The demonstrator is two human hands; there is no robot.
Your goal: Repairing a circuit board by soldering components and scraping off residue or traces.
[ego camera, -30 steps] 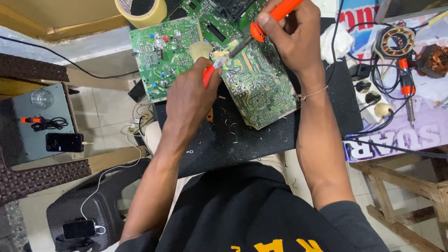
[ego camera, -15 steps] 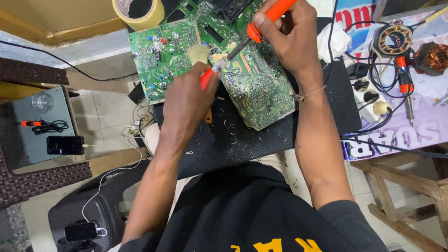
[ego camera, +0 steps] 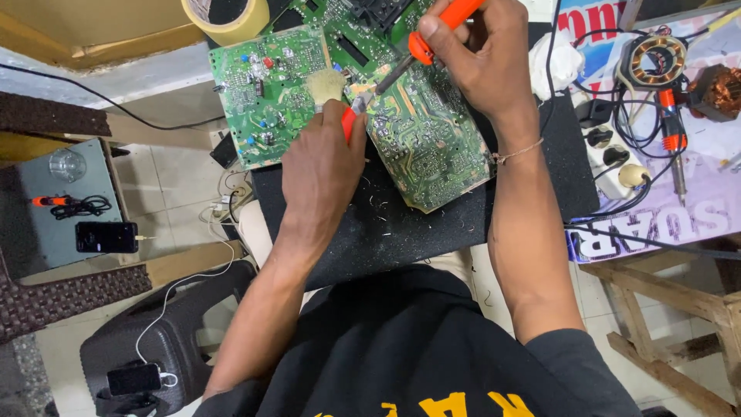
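My left hand (ego camera: pixel 320 177) grips a small brush with an orange handle (ego camera: pixel 348 122); its pale bristles (ego camera: pixel 327 85) rest at the left edge of a green circuit board (ego camera: pixel 428 150) lying solder side up on a black mat (ego camera: pixel 401 232). My right hand (ego camera: pixel 482 58) holds an orange-handled soldering iron (ego camera: pixel 432 35), its metal tip down on the same board's upper left corner, close to the bristles. A second green circuit board (ego camera: pixel 266 96) with components facing up lies to the left.
A roll of tan tape (ego camera: pixel 228 19) sits at the top. Right of the mat are a power strip (ego camera: pixel 617 166), cables, a motor stator (ego camera: pixel 656 62) and an orange screwdriver (ego camera: pixel 671 139). Lower left: a phone (ego camera: pixel 106 237) on a grey box and a dark stool (ego camera: pixel 154 347).
Both hands stay on the board; the brush and iron tip have shifted only slightly, and the view has drifted a little.
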